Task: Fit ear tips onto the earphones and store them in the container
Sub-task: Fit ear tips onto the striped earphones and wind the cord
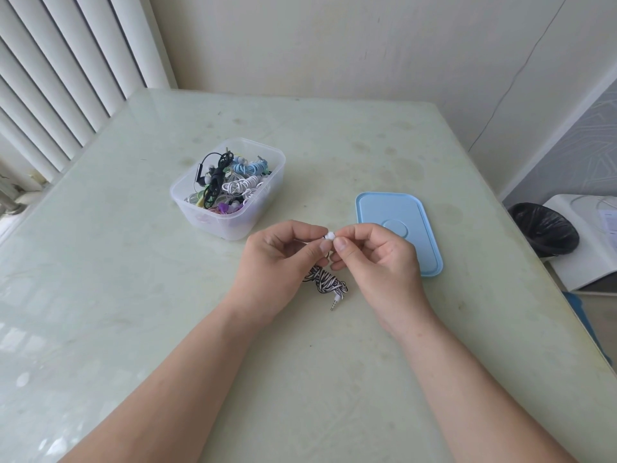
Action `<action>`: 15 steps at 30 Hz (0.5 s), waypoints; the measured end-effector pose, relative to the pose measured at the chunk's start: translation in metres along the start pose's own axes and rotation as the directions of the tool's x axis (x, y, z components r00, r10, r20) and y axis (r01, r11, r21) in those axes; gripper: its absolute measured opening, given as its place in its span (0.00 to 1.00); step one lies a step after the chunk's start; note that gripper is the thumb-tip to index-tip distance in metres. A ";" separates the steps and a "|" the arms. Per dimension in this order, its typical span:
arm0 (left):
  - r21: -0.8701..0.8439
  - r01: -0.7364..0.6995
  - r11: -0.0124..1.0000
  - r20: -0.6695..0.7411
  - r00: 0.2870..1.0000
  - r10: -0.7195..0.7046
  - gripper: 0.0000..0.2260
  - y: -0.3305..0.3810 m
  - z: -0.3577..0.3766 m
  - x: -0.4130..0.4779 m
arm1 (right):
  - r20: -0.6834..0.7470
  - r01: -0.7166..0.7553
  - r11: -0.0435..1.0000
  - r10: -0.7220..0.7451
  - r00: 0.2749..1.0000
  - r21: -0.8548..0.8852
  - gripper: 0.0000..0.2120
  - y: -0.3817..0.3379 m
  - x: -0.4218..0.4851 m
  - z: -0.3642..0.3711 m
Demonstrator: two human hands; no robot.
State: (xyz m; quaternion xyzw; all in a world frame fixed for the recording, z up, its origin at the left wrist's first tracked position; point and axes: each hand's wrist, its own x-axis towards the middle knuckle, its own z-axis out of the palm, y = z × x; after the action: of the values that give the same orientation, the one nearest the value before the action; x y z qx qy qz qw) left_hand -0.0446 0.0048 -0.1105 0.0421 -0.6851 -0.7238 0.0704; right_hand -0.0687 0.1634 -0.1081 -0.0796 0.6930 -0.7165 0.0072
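Both forearms in from the near edge, bare, converging over the middle of the pale green table (pixel 133 295).

Left hand (pixel 283 259): back of hand toward the camera, fingers curled inward, thumb and forefinger pinching the bud end of a wired earphone. Bud itself mostly hidden behind the fingertips.

Right hand (pixel 377 259): roughly mirrored, thumbnail facing the camera, thumb and forefinger closed on a small white ear tip (pixel 330 235). Other right fingers loosely curled underneath.

Ear tip between the two sets of fingertips, pressed up against the left pinch. Seated on the bud or not: cannot tell.

Below and between the hands: black-and-white striped cable bundle (pixel 325 282), wound tight, upper end running up behind the left fingers. Resting on the table or hanging just above it: hard to say. Jack plug (pixel 336 300) sticking out at the near end of the bundle.

Clear plastic container (pixel 207 222) beyond and left of the hands, uncovered, standing on the table. Inside, a tangle of coiled earphones (pixel 240 185): black, white, light blue, some purple.

Light blue lid (pixel 394 208) flat on the table, right of the container and apart from it, near corner partly hidden by the right hand.

Off the table: white vertical blinds (pixel 66 78) at far left, bin with black liner (pixel 544 228) at the right edge.
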 end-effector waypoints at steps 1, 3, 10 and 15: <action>0.004 0.000 1.000 -0.002 1.000 0.000 0.04 0.000 0.000 0.000 | -0.002 0.019 0.999 -0.019 1.000 -0.029 0.04 -0.001 -0.001 -0.001; 0.005 0.005 1.000 -0.009 1.000 -0.005 0.04 0.000 0.000 0.001 | -0.014 0.042 0.996 -0.043 0.999 -0.075 0.06 -0.001 -0.001 -0.003; 0.000 0.005 1.000 -0.010 1.000 -0.005 0.04 0.002 -0.001 0.000 | 0.002 0.081 0.991 -0.081 0.997 -0.109 0.11 0.002 -0.002 -0.002; 0.013 0.004 1.000 -0.013 1.000 -0.004 0.04 0.002 -0.001 0.000 | 0.029 0.220 0.945 -0.220 0.975 -0.241 0.13 0.009 -0.001 0.000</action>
State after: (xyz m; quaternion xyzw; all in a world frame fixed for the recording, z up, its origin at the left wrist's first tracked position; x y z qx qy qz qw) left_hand -0.0442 0.0036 -0.1090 0.0488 -0.6891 -0.7193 0.0732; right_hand -0.0690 0.1635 -0.1169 -0.1574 0.7622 -0.6225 -0.0820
